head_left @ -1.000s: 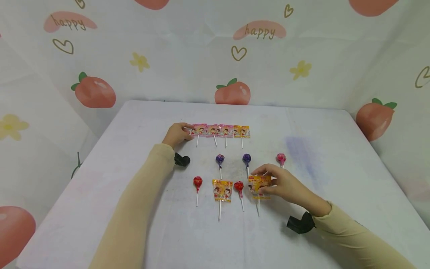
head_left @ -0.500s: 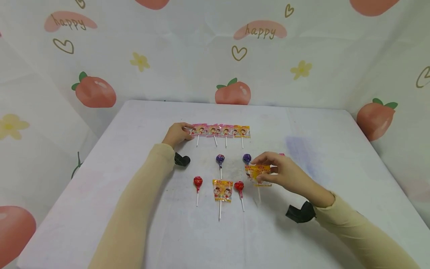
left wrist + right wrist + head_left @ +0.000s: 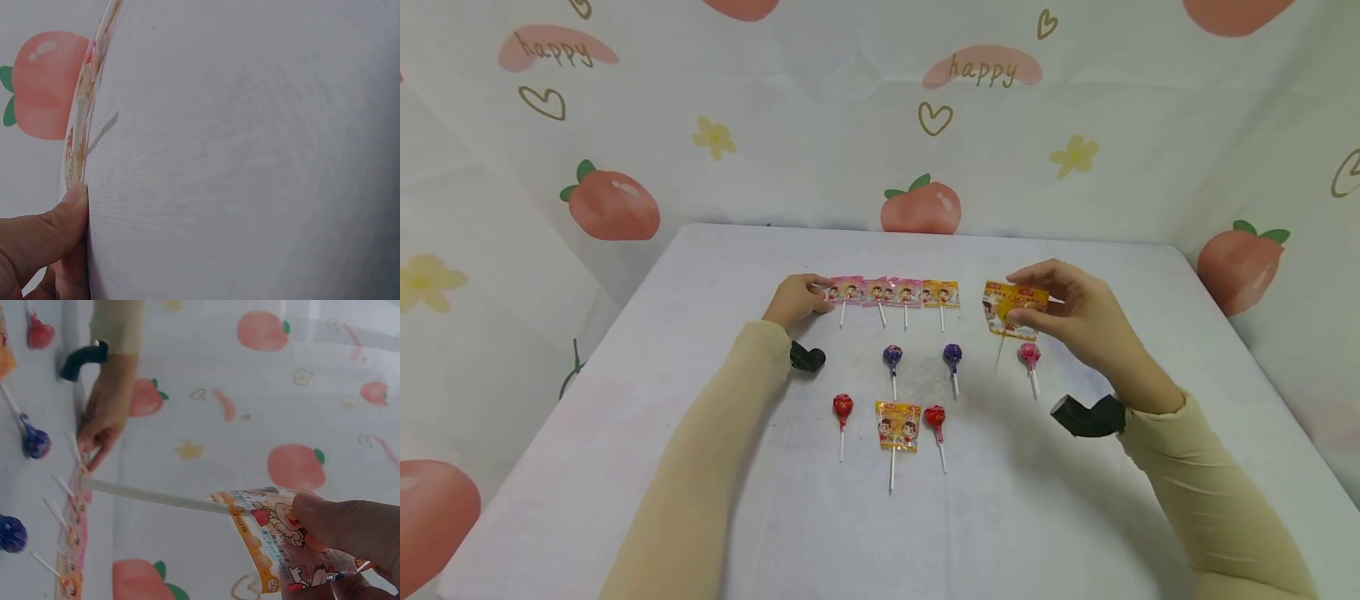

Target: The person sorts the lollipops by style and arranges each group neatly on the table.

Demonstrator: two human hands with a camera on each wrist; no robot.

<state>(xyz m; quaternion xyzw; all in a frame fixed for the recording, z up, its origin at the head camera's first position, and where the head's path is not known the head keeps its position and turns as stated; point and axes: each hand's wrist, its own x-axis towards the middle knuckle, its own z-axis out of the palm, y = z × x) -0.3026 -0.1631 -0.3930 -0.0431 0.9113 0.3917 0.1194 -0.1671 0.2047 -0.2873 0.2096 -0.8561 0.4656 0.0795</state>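
My right hand (image 3: 1084,321) pinches an orange-wrapped lollipop (image 3: 1000,304) by its flat packet, raised above the right end of the back row, its white stick pointing down. In the right wrist view, the thumb (image 3: 331,519) lies across the printed wrapper (image 3: 262,531). At the left end of the row my left hand (image 3: 793,302) holds the edge of a pink-wrapped lollipop (image 3: 847,289) between thumb and finger. Beside it lie two more pink-wrapped lollipops (image 3: 906,292) and an orange-wrapped one (image 3: 942,293), packets side by side, sticks toward me.
Nearer me lie two purple lollipops (image 3: 952,354) and a pink round one (image 3: 1030,355). In front of those are two red lollipops (image 3: 843,407) and an orange-wrapped lollipop (image 3: 897,427). A white cloth covers the table (image 3: 700,517); a printed curtain (image 3: 805,108) hangs behind.
My right hand has lifted the orange-wrapped lollipop from beside the right red one and carried it back and to the right. The left hand has stayed in place.
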